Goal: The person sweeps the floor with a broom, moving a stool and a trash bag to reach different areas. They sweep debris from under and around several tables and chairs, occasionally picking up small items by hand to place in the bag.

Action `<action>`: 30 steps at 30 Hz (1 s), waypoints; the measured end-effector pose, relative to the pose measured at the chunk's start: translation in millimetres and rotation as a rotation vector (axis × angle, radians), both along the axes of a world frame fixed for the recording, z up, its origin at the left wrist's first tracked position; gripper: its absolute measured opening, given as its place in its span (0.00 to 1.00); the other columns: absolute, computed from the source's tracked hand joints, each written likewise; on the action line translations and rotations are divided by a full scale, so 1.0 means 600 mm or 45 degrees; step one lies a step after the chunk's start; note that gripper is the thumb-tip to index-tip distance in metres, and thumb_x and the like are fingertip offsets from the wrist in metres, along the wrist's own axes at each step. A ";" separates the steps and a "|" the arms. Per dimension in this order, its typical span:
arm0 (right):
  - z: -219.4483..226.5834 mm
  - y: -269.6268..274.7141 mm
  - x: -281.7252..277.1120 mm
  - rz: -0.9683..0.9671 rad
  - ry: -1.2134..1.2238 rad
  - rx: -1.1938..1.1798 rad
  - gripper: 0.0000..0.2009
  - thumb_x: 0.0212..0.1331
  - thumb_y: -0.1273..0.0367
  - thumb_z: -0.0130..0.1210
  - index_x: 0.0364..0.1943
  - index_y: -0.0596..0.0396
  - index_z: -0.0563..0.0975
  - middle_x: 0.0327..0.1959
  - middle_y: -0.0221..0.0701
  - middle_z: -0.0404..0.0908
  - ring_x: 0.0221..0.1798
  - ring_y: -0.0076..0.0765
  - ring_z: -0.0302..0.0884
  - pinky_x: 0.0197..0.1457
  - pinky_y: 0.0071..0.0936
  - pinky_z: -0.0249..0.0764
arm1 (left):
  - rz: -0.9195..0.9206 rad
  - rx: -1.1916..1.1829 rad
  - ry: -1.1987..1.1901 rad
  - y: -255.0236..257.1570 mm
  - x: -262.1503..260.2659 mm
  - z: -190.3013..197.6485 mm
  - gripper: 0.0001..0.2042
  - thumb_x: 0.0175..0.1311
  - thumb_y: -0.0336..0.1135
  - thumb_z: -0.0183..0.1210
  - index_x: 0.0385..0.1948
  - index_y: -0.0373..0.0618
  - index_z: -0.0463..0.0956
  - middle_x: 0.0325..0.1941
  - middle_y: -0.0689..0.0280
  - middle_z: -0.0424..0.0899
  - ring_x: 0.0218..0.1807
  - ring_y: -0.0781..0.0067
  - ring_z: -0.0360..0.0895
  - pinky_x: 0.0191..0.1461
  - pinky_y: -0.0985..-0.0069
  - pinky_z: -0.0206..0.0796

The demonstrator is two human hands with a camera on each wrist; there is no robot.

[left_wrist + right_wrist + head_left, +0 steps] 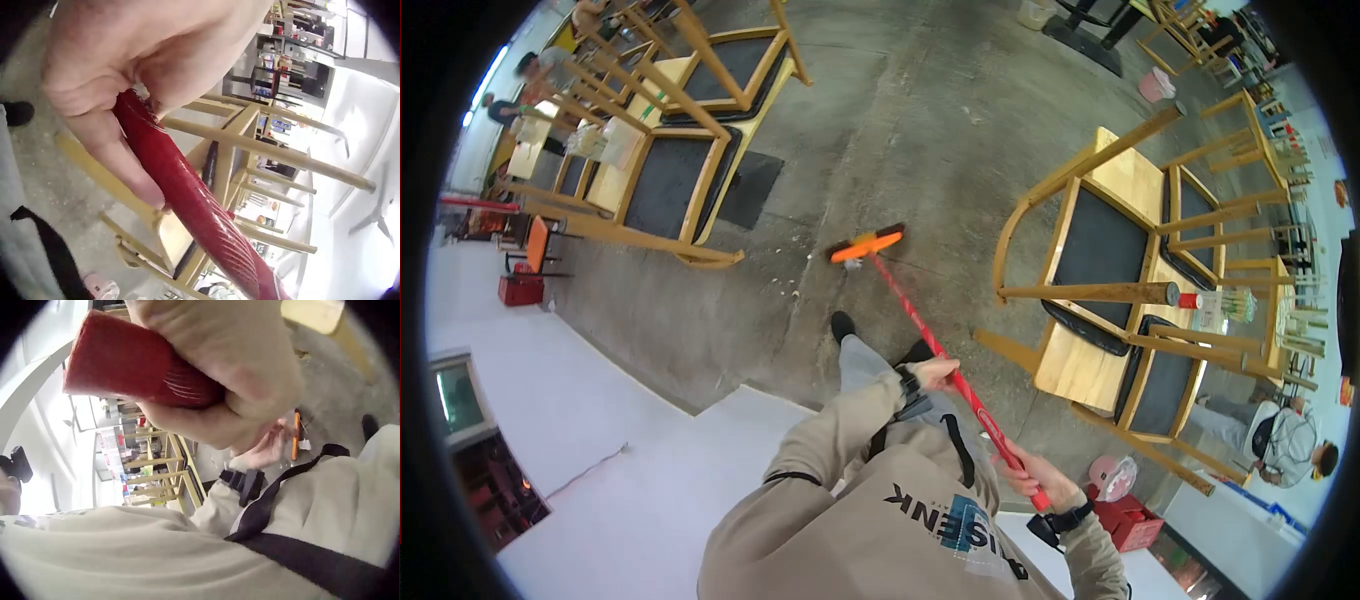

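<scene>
A push broom with a long red handle (916,318) slants away from the body. Its orange head (868,245) with dark bristles lies on the concrete floor beyond the feet. Partway down the handle, my left hand (937,373) grips it. Close up in the left wrist view, the fingers (103,144) wrap around the red shaft (194,194). My right hand (1045,478) holds the handle near its top end, beside the waist. That blunt red end (112,362) sticks out of the right fist in the right wrist view. Some pale litter (853,264) lies against the broom head.
Small white scraps (795,292) dot the floor left of the broom. Upturned chairs rest on a table (1065,365) at right and on another table (745,125) at left. A white wall (630,440) stands at lower left. A person (1295,445) is at far right.
</scene>
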State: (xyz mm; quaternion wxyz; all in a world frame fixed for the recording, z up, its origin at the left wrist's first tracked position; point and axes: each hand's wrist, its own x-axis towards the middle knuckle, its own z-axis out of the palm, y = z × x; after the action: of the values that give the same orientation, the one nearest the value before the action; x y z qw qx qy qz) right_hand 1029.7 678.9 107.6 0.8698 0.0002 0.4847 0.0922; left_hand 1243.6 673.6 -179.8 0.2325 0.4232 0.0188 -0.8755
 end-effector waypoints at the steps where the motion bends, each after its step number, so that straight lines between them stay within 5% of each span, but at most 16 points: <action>1: 0.019 0.002 0.000 0.111 0.021 0.008 0.23 0.65 0.50 0.32 0.42 0.57 0.67 0.11 0.15 0.51 0.07 0.11 0.43 0.05 0.12 0.42 | -0.029 0.121 -0.009 0.021 0.011 0.042 0.09 0.63 0.36 0.47 0.34 0.39 0.66 0.36 0.58 0.76 0.42 0.60 0.78 0.49 0.63 0.72; 9: 0.080 -0.035 0.039 0.450 0.009 0.055 0.24 0.66 0.51 0.30 0.41 0.58 0.68 0.10 0.16 0.50 0.06 0.12 0.45 0.05 0.14 0.44 | 0.266 0.016 -0.087 0.107 0.081 0.176 0.14 0.64 0.42 0.47 0.33 0.37 0.68 0.35 0.59 0.77 0.38 0.61 0.79 0.46 0.69 0.74; 11: 0.062 -0.036 0.081 0.544 -0.015 -0.020 0.23 0.66 0.51 0.30 0.41 0.57 0.68 0.09 0.16 0.51 0.05 0.13 0.46 0.05 0.14 0.44 | 0.387 -0.050 -0.191 0.126 0.106 0.159 0.14 0.63 0.42 0.47 0.35 0.38 0.68 0.34 0.60 0.78 0.35 0.63 0.80 0.43 0.70 0.75; 13: 0.029 -0.032 0.131 0.650 -0.038 -0.180 0.22 0.65 0.50 0.33 0.40 0.56 0.68 0.09 0.17 0.53 0.05 0.14 0.47 0.06 0.15 0.45 | 0.551 -0.126 -0.604 0.130 0.140 0.125 0.13 0.60 0.39 0.46 0.33 0.36 0.68 0.30 0.58 0.78 0.34 0.63 0.80 0.34 0.69 0.75; 15: -0.019 -0.025 0.194 0.712 -0.047 -0.317 0.23 0.64 0.49 0.36 0.40 0.57 0.68 0.10 0.17 0.54 0.06 0.13 0.48 0.07 0.15 0.46 | 0.467 -0.097 -0.839 0.133 0.193 0.025 0.15 0.61 0.42 0.44 0.33 0.36 0.67 0.26 0.56 0.78 0.28 0.61 0.80 0.30 0.67 0.75; 17: -0.072 -0.012 0.258 0.721 -0.077 -0.408 0.22 0.64 0.49 0.38 0.40 0.56 0.68 0.11 0.17 0.54 0.08 0.13 0.49 0.09 0.15 0.47 | 0.769 0.039 -0.764 0.128 0.245 -0.047 0.18 0.63 0.47 0.44 0.34 0.38 0.64 0.23 0.56 0.77 0.28 0.59 0.78 0.32 0.61 0.73; 20: -0.116 -0.011 0.293 0.648 -0.126 -0.393 0.22 0.63 0.49 0.39 0.40 0.55 0.68 0.11 0.17 0.54 0.09 0.13 0.49 0.09 0.14 0.47 | 0.784 0.177 -0.855 0.103 0.288 -0.057 0.18 0.63 0.46 0.42 0.37 0.36 0.63 0.24 0.53 0.77 0.27 0.58 0.78 0.29 0.60 0.72; 23: -0.113 -0.021 0.249 0.597 -0.087 -0.288 0.20 0.63 0.50 0.39 0.40 0.54 0.67 0.11 0.16 0.54 0.09 0.12 0.49 0.09 0.13 0.46 | 0.582 0.128 -0.772 0.085 0.214 -0.084 0.17 0.63 0.44 0.42 0.37 0.34 0.64 0.26 0.52 0.77 0.28 0.57 0.79 0.28 0.60 0.72; 24: -0.102 -0.032 0.212 0.595 -0.022 -0.246 0.20 0.64 0.50 0.39 0.41 0.54 0.67 0.11 0.16 0.53 0.09 0.12 0.48 0.09 0.13 0.45 | 0.462 0.041 -0.878 0.085 0.163 -0.149 0.17 0.63 0.43 0.42 0.36 0.33 0.64 0.27 0.52 0.78 0.29 0.58 0.79 0.28 0.61 0.73; 27: -0.008 -0.071 0.129 0.718 0.183 -0.237 0.18 0.64 0.53 0.40 0.38 0.54 0.68 0.10 0.15 0.52 0.07 0.11 0.46 0.07 0.13 0.44 | 0.517 -0.051 -0.839 0.055 0.014 -0.090 0.15 0.62 0.39 0.41 0.35 0.33 0.66 0.30 0.54 0.79 0.29 0.58 0.80 0.28 0.64 0.74; 30: 0.085 -0.097 0.101 0.722 0.263 -0.218 0.17 0.65 0.54 0.39 0.38 0.53 0.69 0.09 0.16 0.52 0.06 0.10 0.45 0.06 0.12 0.43 | 0.546 0.192 -0.365 0.022 -0.022 0.065 0.15 0.64 0.40 0.40 0.34 0.35 0.66 0.29 0.55 0.80 0.29 0.62 0.80 0.30 0.66 0.76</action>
State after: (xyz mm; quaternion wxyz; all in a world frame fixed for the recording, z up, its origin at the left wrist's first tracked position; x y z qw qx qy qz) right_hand 1090.6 620.7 158.3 0.7524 -0.1989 0.5573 0.2896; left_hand 1230.1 686.8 -140.9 0.3807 0.5452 0.1400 -0.7336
